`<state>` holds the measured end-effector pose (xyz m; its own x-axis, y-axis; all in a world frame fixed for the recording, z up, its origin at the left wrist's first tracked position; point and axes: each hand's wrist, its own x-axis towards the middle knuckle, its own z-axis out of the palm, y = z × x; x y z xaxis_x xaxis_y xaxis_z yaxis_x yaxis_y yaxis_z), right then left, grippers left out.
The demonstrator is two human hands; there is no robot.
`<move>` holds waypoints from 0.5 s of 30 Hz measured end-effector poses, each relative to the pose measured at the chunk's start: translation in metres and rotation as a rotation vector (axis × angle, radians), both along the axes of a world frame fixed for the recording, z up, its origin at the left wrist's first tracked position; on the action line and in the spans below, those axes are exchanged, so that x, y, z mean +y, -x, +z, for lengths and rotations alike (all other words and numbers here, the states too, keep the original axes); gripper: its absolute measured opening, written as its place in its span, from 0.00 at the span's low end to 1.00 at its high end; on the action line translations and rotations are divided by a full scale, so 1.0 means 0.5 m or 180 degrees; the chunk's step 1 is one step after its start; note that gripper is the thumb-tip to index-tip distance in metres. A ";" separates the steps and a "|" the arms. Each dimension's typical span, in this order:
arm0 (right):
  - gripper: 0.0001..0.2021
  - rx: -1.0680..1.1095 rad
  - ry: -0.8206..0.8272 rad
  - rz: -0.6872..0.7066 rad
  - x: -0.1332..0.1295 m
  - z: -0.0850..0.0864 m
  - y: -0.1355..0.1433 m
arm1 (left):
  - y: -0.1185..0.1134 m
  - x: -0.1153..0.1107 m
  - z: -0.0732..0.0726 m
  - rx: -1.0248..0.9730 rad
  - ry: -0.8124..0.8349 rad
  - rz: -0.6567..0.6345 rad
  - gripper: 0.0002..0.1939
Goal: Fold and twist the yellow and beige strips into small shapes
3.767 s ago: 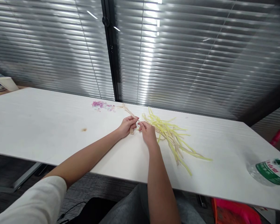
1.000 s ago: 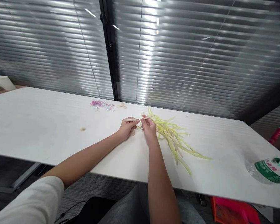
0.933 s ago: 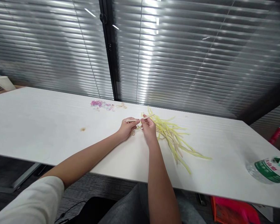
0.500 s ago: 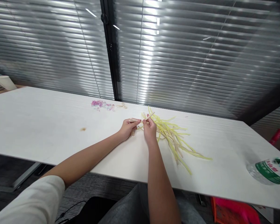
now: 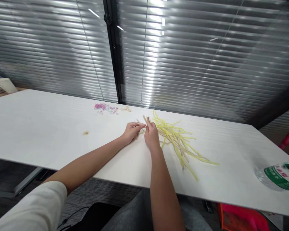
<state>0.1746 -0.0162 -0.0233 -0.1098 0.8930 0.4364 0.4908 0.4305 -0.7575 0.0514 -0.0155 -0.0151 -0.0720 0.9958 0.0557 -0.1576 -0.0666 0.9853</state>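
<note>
My left hand (image 5: 131, 132) is closed, thumb and fingers pinching a beige pipe cleaner (image 5: 144, 118) whose bends and ends stick out above and below the fingers. Close beside it, fingertips almost meeting, my right hand (image 5: 151, 134) is closed around part of the same beige piece, thumb pointing up. Fingers hide most of what lies between the hands. Just right of my right hand spreads a loose pile of yellow and beige pipe cleaners (image 5: 180, 141). Behind my left hand lies a small bent beige piece (image 5: 127, 109), next to scattered pink and purplish small bands (image 5: 103, 107).
The white table (image 5: 50, 128) runs up to window blinds (image 5: 195, 64). A plastic bottle with a green label (image 5: 281, 175) is at the right edge, a pale cup (image 5: 6, 85) at the far left. Below the table's front edge is a red bin (image 5: 243, 218).
My right hand has turned and shifted slightly left, its thumb now upright. The beige piece that slanted up to the right from its fingers is now mostly hidden. My left hand has hardly moved.
</note>
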 end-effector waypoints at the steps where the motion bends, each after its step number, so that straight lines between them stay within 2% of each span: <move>1: 0.27 -0.0045 0.0008 0.0027 -0.001 0.000 0.000 | 0.000 0.000 0.000 0.0001 0.0008 -0.0001 0.15; 15: 0.27 -0.0002 -0.0001 0.0183 0.003 -0.008 0.001 | 0.000 -0.002 0.004 -0.0001 0.0038 -0.0025 0.16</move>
